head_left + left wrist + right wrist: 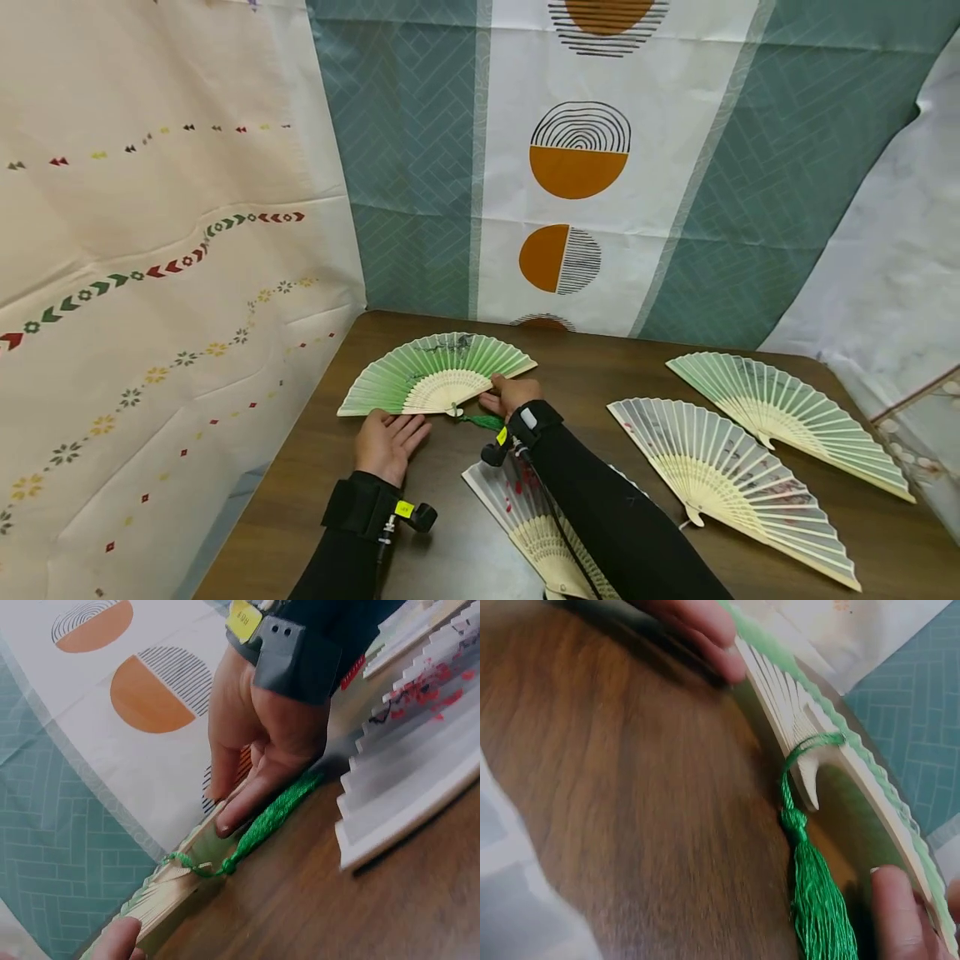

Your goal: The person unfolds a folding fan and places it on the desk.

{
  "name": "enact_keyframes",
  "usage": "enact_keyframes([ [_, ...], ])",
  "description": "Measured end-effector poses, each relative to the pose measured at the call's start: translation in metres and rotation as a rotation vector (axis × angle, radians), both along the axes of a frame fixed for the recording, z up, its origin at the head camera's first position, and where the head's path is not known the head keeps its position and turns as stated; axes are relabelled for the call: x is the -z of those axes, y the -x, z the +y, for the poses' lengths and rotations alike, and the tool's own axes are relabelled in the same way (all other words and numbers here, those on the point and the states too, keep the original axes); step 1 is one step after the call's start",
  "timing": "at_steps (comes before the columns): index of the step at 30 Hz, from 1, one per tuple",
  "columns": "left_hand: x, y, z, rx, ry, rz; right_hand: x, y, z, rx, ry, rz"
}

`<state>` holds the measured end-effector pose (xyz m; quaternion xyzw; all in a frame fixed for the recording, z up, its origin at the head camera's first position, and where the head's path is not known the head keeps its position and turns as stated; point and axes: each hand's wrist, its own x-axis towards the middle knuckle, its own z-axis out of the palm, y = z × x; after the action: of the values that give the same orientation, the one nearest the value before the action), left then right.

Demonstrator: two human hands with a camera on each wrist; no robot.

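A green folding fan (437,377) stands spread at the far left of the table, its pale ribs meeting at a pivot. From that pivot hangs a green tassel (821,900). My right hand (513,393) pinches the fan's right outer rib between thumb and fingers, as the left wrist view (266,742) shows. At the fan's lower left edge, my left hand (392,443) lies palm up with fingers extended, fingertips (724,664) right at the rib. The fan looks tipped up on edge in both wrist views.
On the brown table (330,533), a white fan with red blossoms (525,508) lies partly under my right forearm. Farther right are a grey-white fan (738,483) and a pale green fan (787,412), both spread. A patterned cloth (405,167) hangs behind the table.
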<state>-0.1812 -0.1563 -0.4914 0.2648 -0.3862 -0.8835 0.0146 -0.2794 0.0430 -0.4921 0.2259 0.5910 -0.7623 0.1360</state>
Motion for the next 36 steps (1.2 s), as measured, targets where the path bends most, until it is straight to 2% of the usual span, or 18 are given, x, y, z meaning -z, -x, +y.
enact_keyframes([
  [4,0.002,-0.005,-0.004,-0.007,0.025,-0.013,-0.007,-0.006,0.004,-0.035,0.052,0.018],
  [8,0.001,-0.009,-0.006,-0.027,0.062,-0.026,-0.007,-0.006,0.007,-0.028,0.06,0.016],
  [13,0.002,-0.013,-0.005,-0.004,0.122,-0.054,0.007,0.002,0.012,0.011,0.012,0.008],
  [18,0.004,-0.015,-0.004,0.024,0.122,-0.058,0.02,0.011,0.018,0.036,0.035,-0.005],
  [24,0.005,-0.016,-0.003,0.054,0.139,-0.057,0.019,0.008,0.019,0.095,0.051,0.001],
  [27,0.006,-0.017,-0.003,0.043,0.16,-0.045,0.01,0.001,0.023,0.043,0.033,0.019],
  [32,0.007,-0.019,-0.003,0.03,0.156,-0.025,-0.008,-0.007,0.041,-0.108,0.005,0.029],
  [36,0.007,-0.02,-0.001,0.046,0.164,-0.028,-0.016,-0.011,0.06,-0.151,0.035,-0.006],
])
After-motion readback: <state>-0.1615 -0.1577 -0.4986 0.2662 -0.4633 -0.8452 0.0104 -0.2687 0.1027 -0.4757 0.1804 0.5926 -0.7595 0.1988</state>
